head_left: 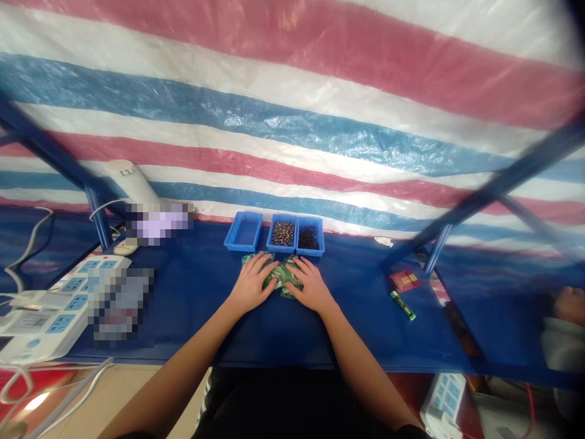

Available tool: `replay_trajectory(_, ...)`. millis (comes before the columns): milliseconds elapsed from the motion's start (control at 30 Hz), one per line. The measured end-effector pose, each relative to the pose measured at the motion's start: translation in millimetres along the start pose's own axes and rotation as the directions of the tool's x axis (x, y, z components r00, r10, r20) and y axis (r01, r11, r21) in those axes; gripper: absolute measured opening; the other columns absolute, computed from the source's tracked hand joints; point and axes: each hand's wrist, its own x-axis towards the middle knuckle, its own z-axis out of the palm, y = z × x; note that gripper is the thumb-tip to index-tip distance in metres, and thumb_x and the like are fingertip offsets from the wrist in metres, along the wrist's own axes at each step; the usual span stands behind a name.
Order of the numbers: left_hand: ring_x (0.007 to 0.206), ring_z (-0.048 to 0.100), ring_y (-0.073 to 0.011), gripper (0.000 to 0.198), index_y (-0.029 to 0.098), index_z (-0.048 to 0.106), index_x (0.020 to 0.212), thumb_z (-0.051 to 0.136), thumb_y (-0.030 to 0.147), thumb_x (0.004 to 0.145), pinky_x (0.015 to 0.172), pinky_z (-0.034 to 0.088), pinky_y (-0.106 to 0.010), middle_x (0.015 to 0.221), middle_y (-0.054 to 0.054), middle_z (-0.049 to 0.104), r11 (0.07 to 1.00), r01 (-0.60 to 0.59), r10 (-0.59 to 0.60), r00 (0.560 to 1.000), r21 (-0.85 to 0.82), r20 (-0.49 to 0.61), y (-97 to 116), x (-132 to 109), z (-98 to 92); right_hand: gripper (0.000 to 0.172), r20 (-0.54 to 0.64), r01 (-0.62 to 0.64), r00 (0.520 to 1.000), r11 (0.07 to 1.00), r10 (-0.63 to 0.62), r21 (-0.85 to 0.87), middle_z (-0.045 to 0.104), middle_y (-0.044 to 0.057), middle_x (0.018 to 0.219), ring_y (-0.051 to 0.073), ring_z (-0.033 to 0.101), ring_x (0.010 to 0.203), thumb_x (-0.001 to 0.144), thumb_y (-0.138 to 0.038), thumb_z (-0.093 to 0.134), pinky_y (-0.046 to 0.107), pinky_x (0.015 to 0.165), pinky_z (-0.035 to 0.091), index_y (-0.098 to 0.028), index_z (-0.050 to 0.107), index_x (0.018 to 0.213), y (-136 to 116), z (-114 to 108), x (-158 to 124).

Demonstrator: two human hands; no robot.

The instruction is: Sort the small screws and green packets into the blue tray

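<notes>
My left hand (pixel 251 283) lies palm down with its fingers spread over the left part of some green patterned thin material (pixel 280 281). On the right part rests my right hand (pixel 313 285), also flat, its fingers apart. Much of the green material is under my hands, so I cannot tell whether it is one piece or several. Just beyond my fingertips stand three blue plastic bins. The left bin (pixel 245 230) shows its bare bottom. Small brass-coloured metal parts (pixel 283 233) fill the middle one, and dark screw-like pieces (pixel 309 238) lie in the right one.
A white power strip (pixel 68 299) with cords and a blurred-out object (pixel 123 305) lie at left. Behind them is a white cylinder (pixel 134 186). A red packet (pixel 404 280) and a green-and-black packet (pixel 403 305) lie at right. Another person's hand (pixel 570 305) shows at the right edge.
</notes>
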Motion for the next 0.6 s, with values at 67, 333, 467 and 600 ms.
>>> replay_trajectory(67, 0.140, 0.032, -0.0325, 0.047, 0.025, 0.050, 0.140, 0.044, 0.036, 0.095, 0.111, 0.030, -0.052, 0.147, -0.011, 0.044, 1.000, 0.008, -0.009, 0.997, 0.021, 0.077, 7.8, 0.7, 0.6, 0.049, 0.044, -0.003, 0.999, 1.000, 0.004, -0.012, 0.042, 0.005, 0.151, 0.030, 0.031, 0.142, 0.093, -0.043, 0.052, 0.050, 0.112, 0.032, -0.029, 0.050, 0.140, -2.0, -1.2, 0.6)
replay_trajectory(333, 0.129, 0.042, -0.0355, 0.048, 0.027, 0.053, 0.137, 0.046, 0.047, 0.094, 0.102, 0.035, -0.057, 0.136, -0.012, 0.053, 0.994, 0.083, -0.094, 0.979, 0.065, 0.179, 31.3, -25.4, -9.7, 0.048, 0.171, -0.010, 0.985, 0.999, 0.016, -0.035, 0.051, 0.008, 0.138, 0.030, 0.041, 0.129, 0.088, -0.049, 0.061, 0.050, 0.106, 0.038, -0.033, 0.056, 0.132, -17.1, -22.8, -11.8)
replay_trajectory(467, 0.137, 0.035, -0.0336, 0.047, 0.027, 0.051, 0.138, 0.045, 0.043, 0.095, 0.107, 0.033, -0.054, 0.143, -0.011, 0.048, 0.998, 0.030, -0.041, 0.975, 0.050, 0.219, 25.1, -40.8, -19.4, 0.047, 0.251, -0.035, 0.967, 0.999, 0.039, -0.022, 0.049, 0.006, 0.140, 0.031, 0.041, 0.130, 0.087, -0.049, 0.062, 0.052, 0.103, 0.041, -0.037, 0.056, 0.132, -10.7, -36.4, -19.4)
replay_trajectory(600, 0.144, 0.026, -0.0327, 0.050, 0.029, 0.049, 0.141, 0.048, 0.041, 0.093, 0.114, 0.029, -0.053, 0.153, -0.007, 0.038, 0.993, -0.113, 0.114, 0.951, -0.020, 0.287, 7.0, -45.2, -38.0, 0.040, 0.278, -0.028, 0.960, 1.000, 0.028, -0.004, 0.043, 0.002, 0.149, 0.033, 0.032, 0.139, 0.090, -0.043, 0.059, 0.055, 0.107, 0.036, -0.038, 0.058, 0.129, -3.3, -48.6, -27.2)
